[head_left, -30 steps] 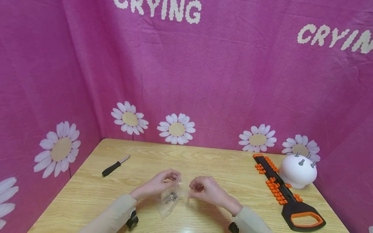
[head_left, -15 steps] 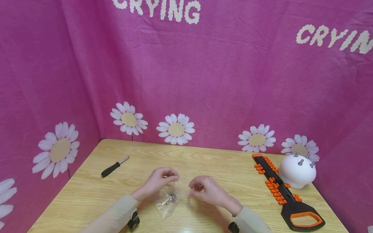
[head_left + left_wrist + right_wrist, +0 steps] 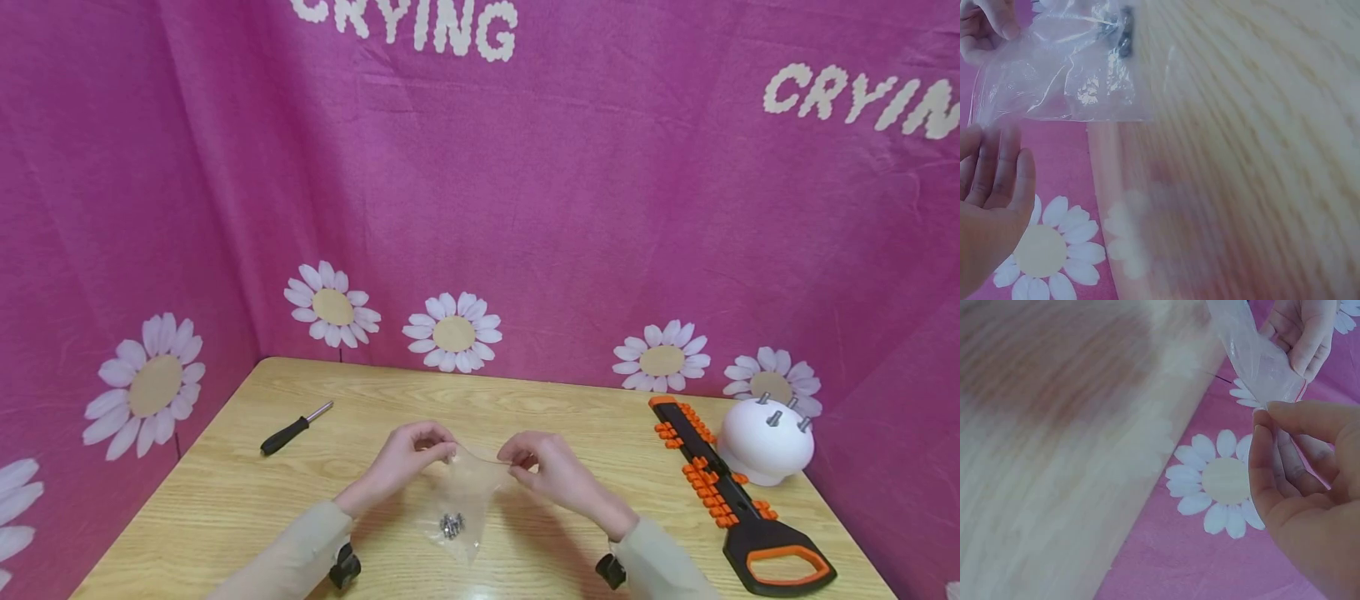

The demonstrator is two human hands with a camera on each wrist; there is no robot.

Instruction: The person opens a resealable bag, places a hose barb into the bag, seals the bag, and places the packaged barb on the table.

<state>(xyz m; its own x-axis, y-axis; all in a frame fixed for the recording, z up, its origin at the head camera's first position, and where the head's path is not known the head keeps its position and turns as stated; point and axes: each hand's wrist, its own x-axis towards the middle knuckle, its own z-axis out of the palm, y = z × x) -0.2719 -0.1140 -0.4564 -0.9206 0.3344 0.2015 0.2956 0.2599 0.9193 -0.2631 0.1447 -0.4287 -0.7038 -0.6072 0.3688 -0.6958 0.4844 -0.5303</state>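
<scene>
A clear plastic bag hangs stretched between both hands over the table, with small metal screws gathered low inside it. My left hand pinches one upper corner between thumb and fingers. At the opposite corner, my right hand pinches the bag's edge. The right wrist view shows thumb and fingertip meeting on the plastic bag, where a red line runs along its mouth. In the left wrist view the bag spans the gap between the hands, and its contents look dark and blurred.
A black-handled screwdriver lies at the left of the wooden table. On the right are a black and orange rack-like tool with a loop handle and a white rounded object with metal bolts sticking up. A pink daisy cloth hangs behind.
The hands have moved slightly apart and up. The right hand has come to pinch the bag's corner, and the bag now hangs spread between them, its screws shifted a little right and lower.
</scene>
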